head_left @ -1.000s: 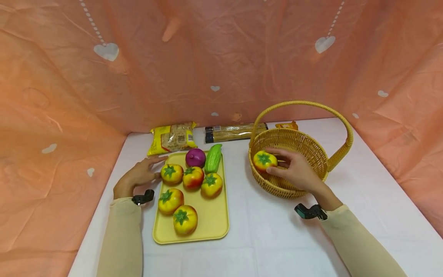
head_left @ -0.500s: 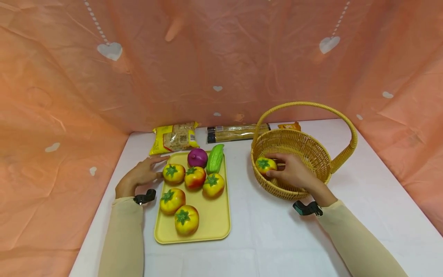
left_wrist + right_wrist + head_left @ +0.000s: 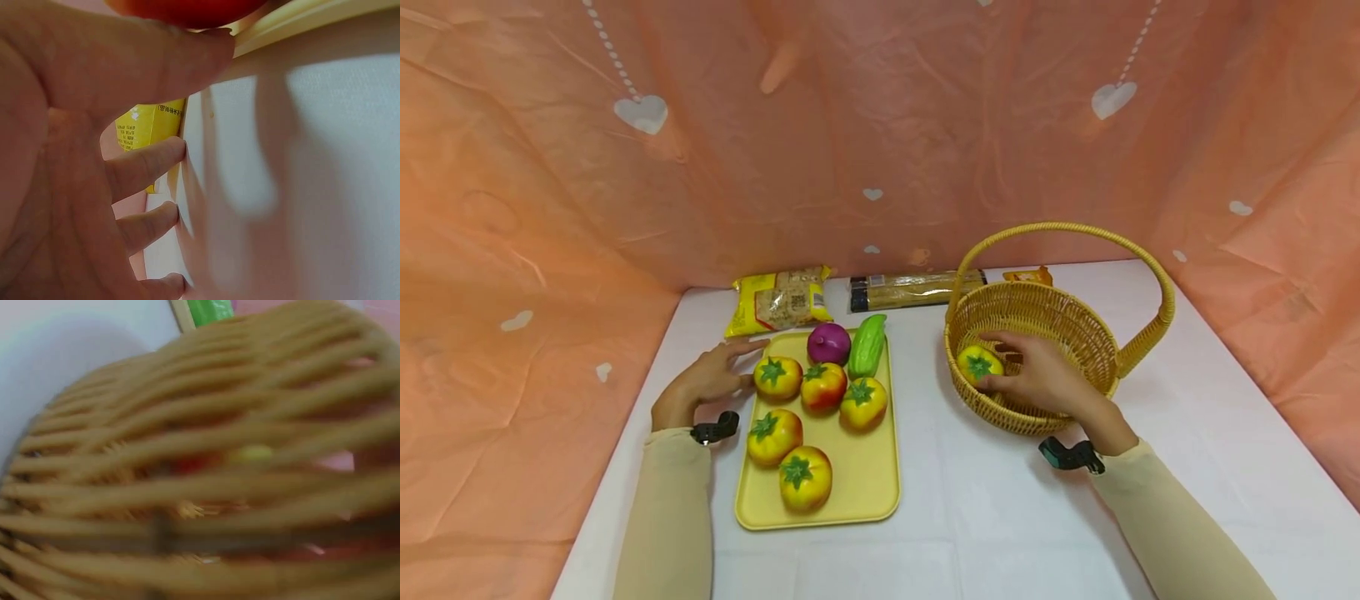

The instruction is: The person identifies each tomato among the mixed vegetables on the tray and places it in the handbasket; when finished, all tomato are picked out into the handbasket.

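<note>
My right hand (image 3: 1037, 375) reaches inside the wicker basket (image 3: 1000, 417), thumb and fingers around a yellow-and-red toy tomato (image 3: 979, 364) with a green star-shaped top, low by the near left wall. In the right wrist view the basket weave (image 3: 187, 437) fills most of the picture and hides the hand. My left hand (image 3: 711, 383) rests at the left edge of the yellow tray (image 3: 857, 492), fingers extended and holding nothing. In the left wrist view its thumb lies just under a red fruit (image 3: 187, 9), with the other fingertips (image 3: 176, 149) against the white cloth.
On the tray sit several more toy tomatoes (image 3: 806, 478), a purple onion (image 3: 829, 343) and a green gourd-like vegetable (image 3: 867, 346). Behind lie a yellow food bag (image 3: 780, 300), a pack of noodle-like sticks (image 3: 917, 289) and an orange packet (image 3: 1028, 275). The basket's tall handle (image 3: 1060, 227) arches above it.
My right hand has lowered the tomato deeper into the basket, and it has shifted slightly toward me. The left hand has stayed beside the tray.
</note>
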`<state>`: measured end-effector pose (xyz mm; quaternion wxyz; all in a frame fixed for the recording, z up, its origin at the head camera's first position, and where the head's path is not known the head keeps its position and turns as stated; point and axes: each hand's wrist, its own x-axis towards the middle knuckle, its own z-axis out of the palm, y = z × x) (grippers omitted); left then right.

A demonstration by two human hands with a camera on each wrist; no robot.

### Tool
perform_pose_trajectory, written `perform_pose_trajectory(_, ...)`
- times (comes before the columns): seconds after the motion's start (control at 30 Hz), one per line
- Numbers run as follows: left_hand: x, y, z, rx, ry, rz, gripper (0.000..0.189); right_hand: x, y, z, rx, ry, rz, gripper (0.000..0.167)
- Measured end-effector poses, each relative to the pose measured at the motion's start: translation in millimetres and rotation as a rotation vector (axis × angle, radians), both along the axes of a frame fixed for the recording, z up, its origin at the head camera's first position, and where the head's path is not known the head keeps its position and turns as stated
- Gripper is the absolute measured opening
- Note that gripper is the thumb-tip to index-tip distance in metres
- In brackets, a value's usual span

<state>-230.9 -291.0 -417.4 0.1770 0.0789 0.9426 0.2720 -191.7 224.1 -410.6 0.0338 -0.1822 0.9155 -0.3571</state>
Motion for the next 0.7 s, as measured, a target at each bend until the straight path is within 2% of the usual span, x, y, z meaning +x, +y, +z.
perform_pose_trajectory(0.1,-1.9,0.8,-2.0,0.002,-0.01,0.0,0.076,5.9,5,8.4,0.001,0.048,-0.006,0.071)
perform_pose_trajectory(0.17,-2.7,0.7,-1.9,0.003,-0.022,0.001,0.077,8.8,6,12.9,-0.076,0.052,0.011,0.069)
perform_pose_trajectory(0.3,-2.0,0.8,-0.4,0.005,-0.047,0.013,0.077,14.8,6,17.1,-0.331,-0.008,0.077,0.064)
perform_pose_trajectory(0.4,-1.8,1.6,0.0,0.006,-0.042,0.012,0.077,19.1,1,15.5,-0.566,-0.064,0.175,0.06)
perform_pose_trajectory(0.5,-2.0,1.9,-0.3,0.017,-0.041,0.013,0.077,20.5,-10,11.8,-0.749,-0.08,0.304,0.062)
perform_pose_trajectory(0.6,-1.8,1.8,-0.1,0.018,-0.069,0.03,0.077,20.6,-25,9.1,-0.831,-0.083,0.405,0.074)
perform_pose_trajectory(0.7,-2.9,2.2,0.8,0.011,-0.092,0.043,0.078,22.4,-41,8.0,-0.847,-0.094,0.436,0.082)
